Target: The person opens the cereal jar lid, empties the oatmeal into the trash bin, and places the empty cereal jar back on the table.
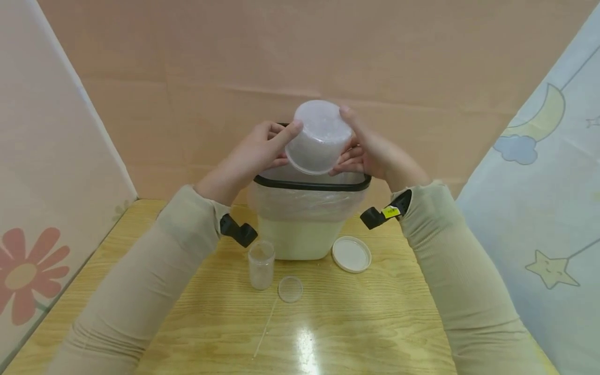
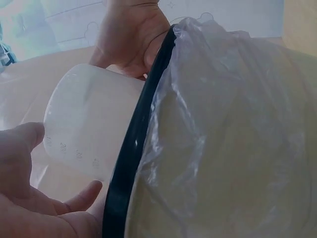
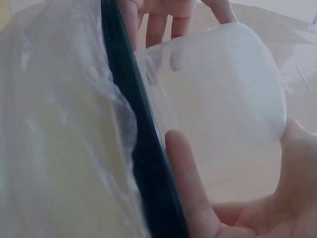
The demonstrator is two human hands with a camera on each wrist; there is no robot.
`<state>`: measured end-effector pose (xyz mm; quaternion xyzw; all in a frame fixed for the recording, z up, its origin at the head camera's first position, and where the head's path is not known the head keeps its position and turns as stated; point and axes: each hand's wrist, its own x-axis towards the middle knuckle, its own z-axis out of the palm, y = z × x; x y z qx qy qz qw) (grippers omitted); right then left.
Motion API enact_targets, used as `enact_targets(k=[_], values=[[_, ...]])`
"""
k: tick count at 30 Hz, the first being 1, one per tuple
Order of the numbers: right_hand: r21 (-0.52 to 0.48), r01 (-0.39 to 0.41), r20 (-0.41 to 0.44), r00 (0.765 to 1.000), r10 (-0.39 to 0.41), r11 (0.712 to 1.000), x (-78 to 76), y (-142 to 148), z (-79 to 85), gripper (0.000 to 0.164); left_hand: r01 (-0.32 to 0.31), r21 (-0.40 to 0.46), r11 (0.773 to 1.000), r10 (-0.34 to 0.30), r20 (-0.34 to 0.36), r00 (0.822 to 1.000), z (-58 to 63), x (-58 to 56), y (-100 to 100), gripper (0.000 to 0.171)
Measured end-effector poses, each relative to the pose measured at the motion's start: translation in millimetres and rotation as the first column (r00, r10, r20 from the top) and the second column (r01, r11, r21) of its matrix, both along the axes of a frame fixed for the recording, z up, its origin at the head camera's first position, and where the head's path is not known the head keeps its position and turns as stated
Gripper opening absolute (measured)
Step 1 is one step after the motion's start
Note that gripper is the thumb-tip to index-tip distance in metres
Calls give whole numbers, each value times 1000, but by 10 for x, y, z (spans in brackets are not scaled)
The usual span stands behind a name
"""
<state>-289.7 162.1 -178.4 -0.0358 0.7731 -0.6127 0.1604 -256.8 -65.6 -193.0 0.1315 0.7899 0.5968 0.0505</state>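
A translucent plastic tub [image 1: 319, 139] is upside down above the mouth of a lined bin [image 1: 300, 242], its bottom facing up. Both hands hold it from opposite sides. My left hand [image 1: 262, 148] has its thumb at the base edge and its fingers near the rim. On the other side, my right hand [image 1: 375, 151] grips it the same way. Faint graduation marks show on the tub [image 2: 89, 119] in the left wrist view. In the right wrist view, the bin's dark rim [image 3: 143, 134] passes in front of the tub's mouth. The tub's inside is hidden.
A clear plastic bag [image 1: 304, 203] hangs over the bin's wall. On the wooden table [image 1: 375, 323] stand a clear jar [image 1: 261, 268], a small clear lid [image 1: 290, 289], a thin stick [image 1: 265, 329] and a white round lid [image 1: 351, 254]. Cloth-like panels surround the table.
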Motion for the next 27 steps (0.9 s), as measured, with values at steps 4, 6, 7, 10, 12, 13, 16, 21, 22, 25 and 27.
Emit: enact_targets(k=[4,6,7,10,12,13,16,21,22,25,27], values=[[-37,3,-59,998,-5,999,43,-9,-17,81,1,23,1000,0,-30,1000,-32,20,-8,67],[-79,-6,-87,996,-1,997,67,-2,-25,79,7,32,999,-5,-61,998,-41,30,-9,66],[-104,-12,-102,995,2,995,81,6,-28,78,11,35,999,-9,-82,997,-48,34,-9,65],[-214,-20,-153,988,-14,977,136,38,-50,74,25,25,999,-21,-153,988,-62,52,-7,61],[-258,-36,-198,980,-16,965,172,69,-79,72,31,15,999,-27,-195,980,-75,61,-1,60],[-276,-45,-219,975,-18,960,188,85,-99,72,37,22,999,-32,-211,977,-85,68,2,59],[-310,-84,-285,959,-8,947,222,127,-174,67,48,47,998,-35,-253,967,-114,91,11,58],[-376,-187,-432,902,7,908,294,215,-325,54,133,144,981,-72,-366,928,-167,154,35,58],[-386,-210,-467,884,7,898,317,237,-349,52,159,156,975,-84,-404,911,-177,170,42,59],[-405,-274,-546,838,10,873,404,307,-396,52,235,143,961,-127,-525,842,-212,223,53,62],[-412,-312,-572,820,23,856,475,348,-411,55,272,117,955,-153,-590,793,-241,267,55,64]])
